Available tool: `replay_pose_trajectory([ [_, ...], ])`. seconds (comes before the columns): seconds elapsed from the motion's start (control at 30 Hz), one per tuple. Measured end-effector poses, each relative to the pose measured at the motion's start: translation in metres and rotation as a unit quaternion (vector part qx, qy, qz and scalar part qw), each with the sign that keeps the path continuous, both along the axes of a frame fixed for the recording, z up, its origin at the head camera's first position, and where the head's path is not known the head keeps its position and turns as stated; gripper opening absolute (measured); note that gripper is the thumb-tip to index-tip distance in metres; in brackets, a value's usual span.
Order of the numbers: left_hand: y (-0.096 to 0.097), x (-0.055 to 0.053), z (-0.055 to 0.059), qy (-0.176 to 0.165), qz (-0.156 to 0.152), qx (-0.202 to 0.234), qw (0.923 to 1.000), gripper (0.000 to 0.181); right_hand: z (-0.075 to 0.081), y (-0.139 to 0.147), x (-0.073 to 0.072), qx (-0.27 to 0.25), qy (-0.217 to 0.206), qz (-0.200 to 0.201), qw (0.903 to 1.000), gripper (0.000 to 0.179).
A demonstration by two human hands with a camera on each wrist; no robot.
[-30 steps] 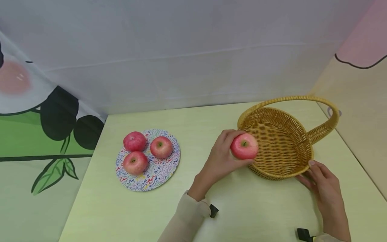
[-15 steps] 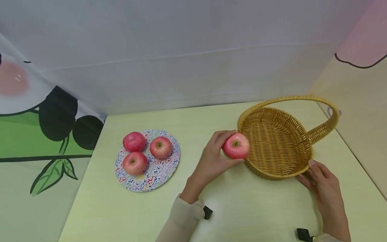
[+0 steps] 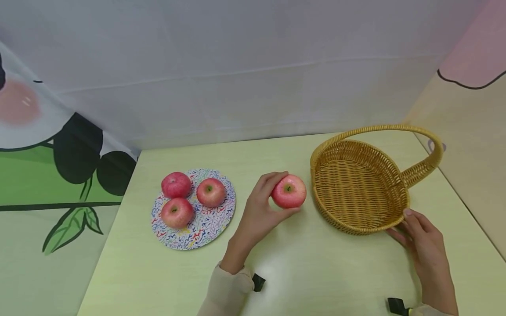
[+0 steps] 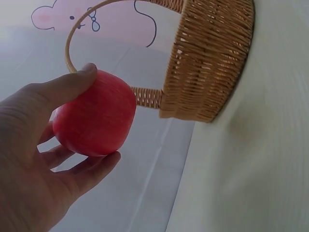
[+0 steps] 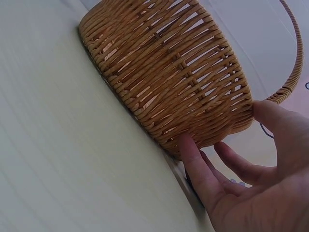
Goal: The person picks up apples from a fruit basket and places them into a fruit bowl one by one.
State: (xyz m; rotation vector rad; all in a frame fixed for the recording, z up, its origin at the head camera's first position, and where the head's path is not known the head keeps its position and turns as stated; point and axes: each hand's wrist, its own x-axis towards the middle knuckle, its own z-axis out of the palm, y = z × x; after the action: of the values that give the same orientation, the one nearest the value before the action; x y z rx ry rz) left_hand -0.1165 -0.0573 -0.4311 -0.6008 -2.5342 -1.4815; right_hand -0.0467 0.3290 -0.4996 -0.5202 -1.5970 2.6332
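A red apple point(image 3: 289, 191) is held in my left hand point(image 3: 258, 210), thumb on one side and fingers on the other. It is between the plate and the basket. Close up in the left wrist view, the apple point(image 4: 99, 116) hangs beside the wicker basket point(image 4: 207, 58). At the near right rim of the basket point(image 3: 352, 193), my right hand point(image 3: 427, 245) holds on. The right wrist view shows that hand point(image 5: 260, 179) with its thumb at the rim and a finger against the lower wall. Nothing lies inside the basket.
On the left of the pale table point(image 3: 316, 272), a patterned round plate point(image 3: 213, 224) carries three apples point(image 3: 177, 213). The basket's tall handle point(image 3: 387, 128) arches over its far side. A grey-white cloth wall point(image 3: 253, 101) rises behind the table.
My left hand has drawn the apple leftward, from overlapping the basket's rim to a spot beside it. My right hand and the basket have stayed in place.
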Motion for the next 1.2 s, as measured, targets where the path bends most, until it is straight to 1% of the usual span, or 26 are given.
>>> replay_pose_trajectory([
  [0.13,-0.009,0.002,-0.003,-0.014,0.018,0.005,0.9997,0.077,0.000,0.000,0.000,-0.001,-0.001,0.000,1.0000,0.021],
  [0.33,-0.026,0.005,-0.007,-0.017,0.048,0.005,0.9987,0.077,-0.002,0.000,0.000,-0.006,0.004,0.004,1.0000,0.020],
  [0.47,-0.038,0.008,-0.011,-0.013,0.083,-0.001,0.9965,0.078,-0.002,0.000,0.000,-0.005,0.004,0.008,0.9999,0.020],
  [0.57,-0.046,0.012,-0.014,-0.011,0.117,-0.003,0.9931,0.080,-0.001,0.001,0.000,-0.006,0.010,0.010,0.9999,0.021],
  [0.67,-0.052,0.013,-0.018,-0.005,0.144,-0.006,0.9896,0.080,0.000,0.001,0.000,-0.002,0.016,0.011,0.9998,0.022],
  [0.83,-0.060,0.016,-0.022,0.011,0.191,-0.008,0.9815,0.081,0.001,0.001,0.000,-0.005,0.013,0.009,0.9999,0.020],
  [0.97,-0.068,0.021,-0.030,0.029,0.225,-0.005,0.9739,0.081,0.000,0.001,0.000,-0.008,0.020,0.008,0.9997,0.021],
  [1.1,-0.075,0.027,-0.037,0.040,0.270,-0.005,0.9621,0.080,-0.001,0.002,0.000,-0.003,0.019,0.006,0.9998,0.021],
  [1.2,-0.081,0.034,-0.041,0.031,0.303,0.003,0.9526,0.080,-0.001,0.002,0.000,0.002,0.013,0.008,0.9999,0.020],
])
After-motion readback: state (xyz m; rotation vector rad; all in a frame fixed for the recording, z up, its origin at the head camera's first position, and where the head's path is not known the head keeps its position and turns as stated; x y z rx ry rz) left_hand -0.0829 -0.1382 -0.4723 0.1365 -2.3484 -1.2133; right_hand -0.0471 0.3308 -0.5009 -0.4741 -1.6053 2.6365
